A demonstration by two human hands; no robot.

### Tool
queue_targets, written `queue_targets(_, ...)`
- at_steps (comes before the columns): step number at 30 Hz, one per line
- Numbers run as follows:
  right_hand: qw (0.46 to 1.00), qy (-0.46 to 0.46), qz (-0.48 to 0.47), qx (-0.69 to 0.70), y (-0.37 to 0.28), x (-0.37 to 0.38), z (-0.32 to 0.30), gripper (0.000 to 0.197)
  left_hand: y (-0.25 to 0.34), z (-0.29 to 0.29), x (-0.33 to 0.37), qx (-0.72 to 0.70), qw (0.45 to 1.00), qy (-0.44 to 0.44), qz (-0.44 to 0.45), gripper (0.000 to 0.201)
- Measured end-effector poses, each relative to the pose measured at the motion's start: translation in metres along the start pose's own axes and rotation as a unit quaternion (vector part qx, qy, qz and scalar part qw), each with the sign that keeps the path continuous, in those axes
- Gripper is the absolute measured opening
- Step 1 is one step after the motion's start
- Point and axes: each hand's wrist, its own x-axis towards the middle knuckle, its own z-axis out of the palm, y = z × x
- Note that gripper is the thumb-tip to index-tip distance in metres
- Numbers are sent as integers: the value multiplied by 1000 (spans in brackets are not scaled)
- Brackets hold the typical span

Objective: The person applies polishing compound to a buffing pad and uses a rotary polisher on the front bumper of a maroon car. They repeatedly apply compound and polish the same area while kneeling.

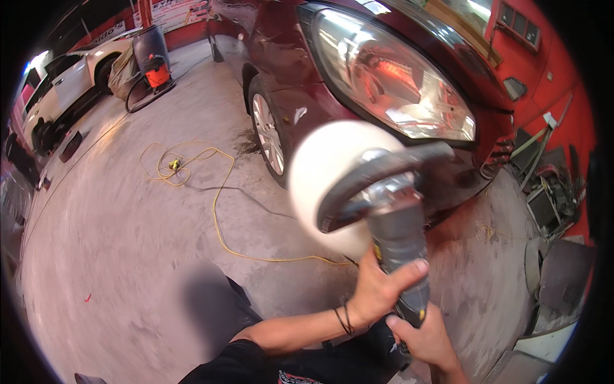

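We count two hands grasping one polisher (398, 233): left hand (382, 289) around its body, right hand (430, 338) lower down. One white pad (320, 166) before one dark-red car (288, 96), contact unclear; one yellow cord (275, 260), one orange vacuum (157, 77) beyond.

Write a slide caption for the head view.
Left hand and right hand gripping a white-padded polisher near the headlight of a dark red car.

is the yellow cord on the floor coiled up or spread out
Mostly spread out: the yellow cord runs in a long curve across the floor, with loose loops toward its far end.
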Motion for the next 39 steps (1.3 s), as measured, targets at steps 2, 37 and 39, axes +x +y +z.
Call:
queue_targets(2,999,27,25,36,4,-16,3,11,-7,7,-5,21,1000,-10,9,62)
queue_targets(37,983,-36,-168,-67,-91,144,119,53,106,-142,96,-60,995,18,77,55)
queue_targets(39,983,-42,-162,-71,-91,142,118,45,97,-145,93,-72,994,32,71,56)
